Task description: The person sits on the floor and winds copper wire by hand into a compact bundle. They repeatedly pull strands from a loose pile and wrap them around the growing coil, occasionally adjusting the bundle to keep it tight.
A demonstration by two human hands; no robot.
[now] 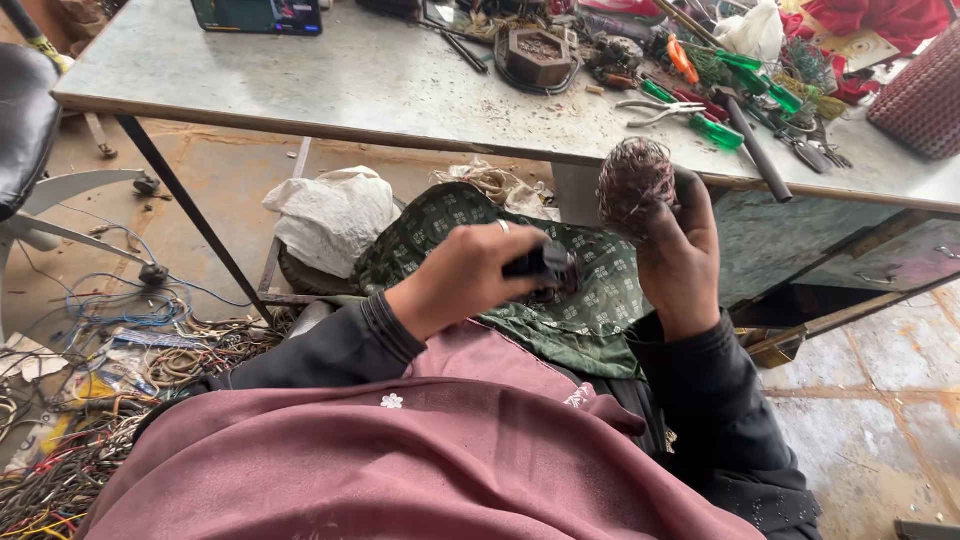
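Observation:
My right hand [682, 250] is raised in front of the table edge and grips a rounded bundle of thin reddish copper wire [634, 183]. My left hand [468, 272] is closed around a small dark tool or part [545, 265], held just left of and below the wire bundle. Both hands are over a green patterned cloth [590, 300] on my lap. My sleeves are black, and a pink garment covers my front.
A grey worktable [380, 85] carries green-handled screwdrivers [715, 130], pliers [655, 108], a dark hexagonal part [538, 52], a tablet [258, 14] and a woven basket [922, 95]. Tangled wires [95, 385] lie on the floor at left. A white cloth bundle [333, 215] sits under the table.

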